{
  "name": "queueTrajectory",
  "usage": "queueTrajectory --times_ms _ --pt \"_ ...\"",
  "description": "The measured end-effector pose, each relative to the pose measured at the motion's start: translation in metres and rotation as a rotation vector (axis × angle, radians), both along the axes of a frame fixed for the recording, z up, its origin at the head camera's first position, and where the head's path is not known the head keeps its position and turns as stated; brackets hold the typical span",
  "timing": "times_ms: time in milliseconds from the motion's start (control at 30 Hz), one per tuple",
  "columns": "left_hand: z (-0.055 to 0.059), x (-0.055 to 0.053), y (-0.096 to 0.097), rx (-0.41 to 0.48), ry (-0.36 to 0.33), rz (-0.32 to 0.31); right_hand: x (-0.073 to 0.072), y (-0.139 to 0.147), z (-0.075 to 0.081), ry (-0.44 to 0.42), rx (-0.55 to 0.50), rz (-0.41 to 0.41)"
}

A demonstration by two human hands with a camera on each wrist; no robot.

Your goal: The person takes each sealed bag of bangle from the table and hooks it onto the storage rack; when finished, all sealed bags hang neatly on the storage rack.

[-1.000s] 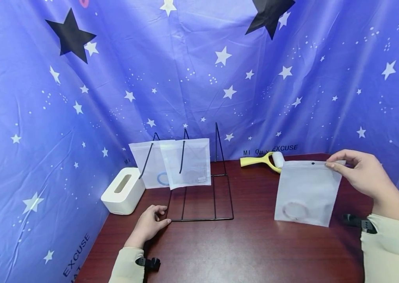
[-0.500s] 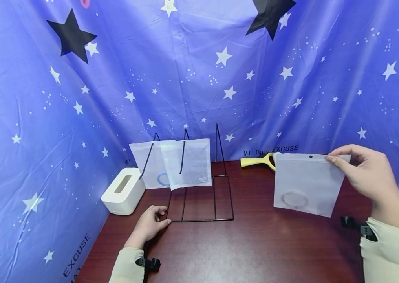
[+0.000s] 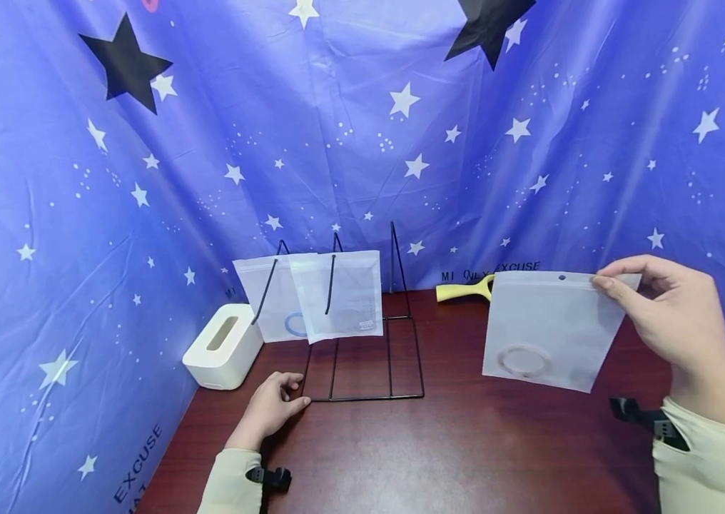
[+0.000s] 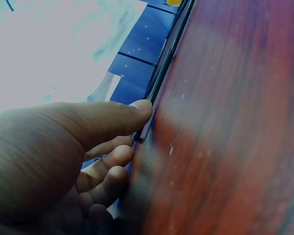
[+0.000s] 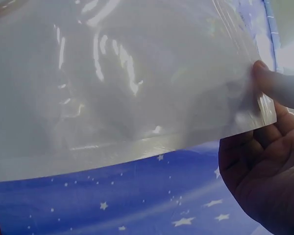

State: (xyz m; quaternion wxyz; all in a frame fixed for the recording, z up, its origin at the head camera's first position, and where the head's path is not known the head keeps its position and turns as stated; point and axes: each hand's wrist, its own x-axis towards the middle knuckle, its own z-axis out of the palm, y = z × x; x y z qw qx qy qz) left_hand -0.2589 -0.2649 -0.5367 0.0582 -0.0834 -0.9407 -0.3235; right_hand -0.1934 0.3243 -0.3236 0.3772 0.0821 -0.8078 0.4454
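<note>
My right hand (image 3: 677, 307) pinches the top right corner of a translucent white zip bag (image 3: 549, 321), held up off the table. A pale pinkish ring (image 3: 525, 362) shows inside, and a small hole pierces the bag's top strip. In the right wrist view the thumb presses on the bag's glossy face (image 5: 137, 88). At the front left corner of a black wire rack (image 3: 362, 399), my left hand (image 3: 270, 407) holds the base rod, thumb on top in the left wrist view. Two similar bags hang on the rack's hooks: one with a blue ring (image 3: 296, 325), the other bag (image 3: 350, 293) overlapping it.
A white tissue box (image 3: 224, 348) stands left of the rack. Behind the held bag lies a yellow-handled roller (image 3: 465, 292), partly hidden. The rack's rightmost hook (image 3: 399, 264) carries no bag. A blue starry curtain (image 3: 362, 143) surrounds the dark red table (image 3: 439, 457).
My right hand has raised the bag and brought it slightly left, so it covers the roller's white head. The left hand stays at the rack's corner.
</note>
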Motion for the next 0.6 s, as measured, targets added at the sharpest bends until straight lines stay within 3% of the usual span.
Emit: queueTrajectory --times_ms 233,600 --pt "0.0 0.0 0.0 -0.005 0.006 0.002 -0.002 -0.019 0.01 0.043 -0.087 0.038" --pt "0.0 0.0 0.0 -0.004 0.008 0.004 -0.012 -0.048 0.017 0.106 -0.228 0.278"
